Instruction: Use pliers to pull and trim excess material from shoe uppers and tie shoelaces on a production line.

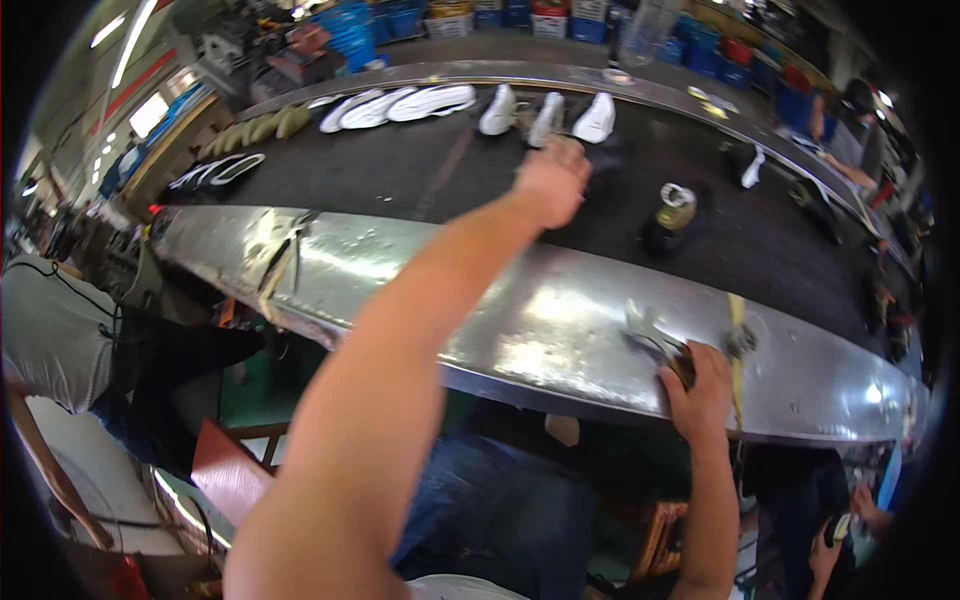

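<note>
My left hand [555,182] stretches far out over the dark belt. Its fingers bend down at the near end of a white shoe [547,112], the middle one of three standing in a row; whether they grip it is hidden by the back of the hand. White shoes flank that one on the left [497,110] and on the right [595,118]. Close to me, my right hand [703,392] is closed round the handles of metal pincers [652,332]. The pincers' head lies over the shiny metal edge of the bench [520,330], pointing away to the left.
Several white shoe pieces [432,102] and olive ones [270,125] lie at the far left of the belt [370,175]. A dark shoe with a tan top [675,212] stands right of centre. Blue crates [345,35] line the back. Other people work at both sides.
</note>
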{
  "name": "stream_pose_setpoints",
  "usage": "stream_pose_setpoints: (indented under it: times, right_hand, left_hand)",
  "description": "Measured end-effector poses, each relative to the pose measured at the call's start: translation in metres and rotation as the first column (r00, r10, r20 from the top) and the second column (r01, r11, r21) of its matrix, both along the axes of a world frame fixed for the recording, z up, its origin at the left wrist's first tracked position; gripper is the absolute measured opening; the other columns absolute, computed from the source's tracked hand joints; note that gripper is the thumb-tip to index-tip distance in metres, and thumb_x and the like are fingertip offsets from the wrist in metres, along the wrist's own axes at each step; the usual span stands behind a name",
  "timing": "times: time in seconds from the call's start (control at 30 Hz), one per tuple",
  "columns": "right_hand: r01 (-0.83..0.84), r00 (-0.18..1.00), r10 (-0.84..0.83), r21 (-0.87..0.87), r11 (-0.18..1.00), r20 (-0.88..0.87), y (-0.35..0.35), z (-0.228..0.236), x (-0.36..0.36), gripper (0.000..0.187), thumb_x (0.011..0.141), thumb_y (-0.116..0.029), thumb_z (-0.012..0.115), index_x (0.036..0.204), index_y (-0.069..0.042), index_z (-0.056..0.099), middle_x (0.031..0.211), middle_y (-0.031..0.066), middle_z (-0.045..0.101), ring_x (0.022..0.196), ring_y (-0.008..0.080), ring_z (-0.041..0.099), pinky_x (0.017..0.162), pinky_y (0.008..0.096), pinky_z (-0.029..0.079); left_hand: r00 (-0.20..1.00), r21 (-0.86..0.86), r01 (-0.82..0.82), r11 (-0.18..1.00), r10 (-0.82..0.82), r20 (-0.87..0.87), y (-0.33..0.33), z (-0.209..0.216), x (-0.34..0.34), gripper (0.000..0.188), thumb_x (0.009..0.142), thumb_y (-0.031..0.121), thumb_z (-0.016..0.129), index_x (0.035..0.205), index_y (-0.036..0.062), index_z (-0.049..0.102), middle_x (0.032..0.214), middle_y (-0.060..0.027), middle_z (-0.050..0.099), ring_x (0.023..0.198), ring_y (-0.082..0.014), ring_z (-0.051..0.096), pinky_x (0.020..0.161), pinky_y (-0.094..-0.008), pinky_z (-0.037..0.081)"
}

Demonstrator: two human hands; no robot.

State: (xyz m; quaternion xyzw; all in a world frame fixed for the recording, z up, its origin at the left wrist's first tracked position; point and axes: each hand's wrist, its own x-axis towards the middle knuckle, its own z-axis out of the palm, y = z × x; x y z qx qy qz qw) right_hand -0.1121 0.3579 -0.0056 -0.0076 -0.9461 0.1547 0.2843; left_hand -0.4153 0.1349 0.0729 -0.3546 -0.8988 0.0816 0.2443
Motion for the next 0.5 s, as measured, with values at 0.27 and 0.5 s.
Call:
stream_pose_setpoints:
  times: [0.27, 0.5]
  right_hand:
    - [-0.11, 0.981, 0.127, 0.116, 0.987, -0.145, -0.002, 0.0, 0.001, 0.05, 0.077, -0.023, 0.081, 0.118, 0.0, 0.065, 0.123, 0.0175, 0.061, 0.119, 0.0404, 0.054, 0.103, 0.0507, 0.042]
    - [-0.336, 0.941, 0.337, -0.271, 0.902, -0.043, -0.071, -0.082, 0.128, 0.021, 0.084, -0.016, 0.069, 0.098, -0.002, 0.063, 0.105, 0.0173, 0.063, 0.102, 0.0386, 0.059, 0.097, 0.0503, 0.044]
  left_hand:
    - [0.827, 0.23, 0.006, 0.973, -0.134, 0.546, -0.044, -0.021, 0.022, 0.044, 0.091, 0.015, 0.057, 0.134, 0.0024, 0.059, 0.124, -0.0242, 0.066, 0.118, -0.0384, 0.062, 0.1, -0.0457, 0.051]
    - [0.812, 0.901, -0.033, 0.432, -0.514, 0.276, -0.228, -0.085, 0.309, 0.022, 0.093, -0.001, 0.064, 0.115, -0.0004, 0.068, 0.107, -0.0188, 0.072, 0.095, -0.0323, 0.072, 0.085, -0.0374, 0.056]
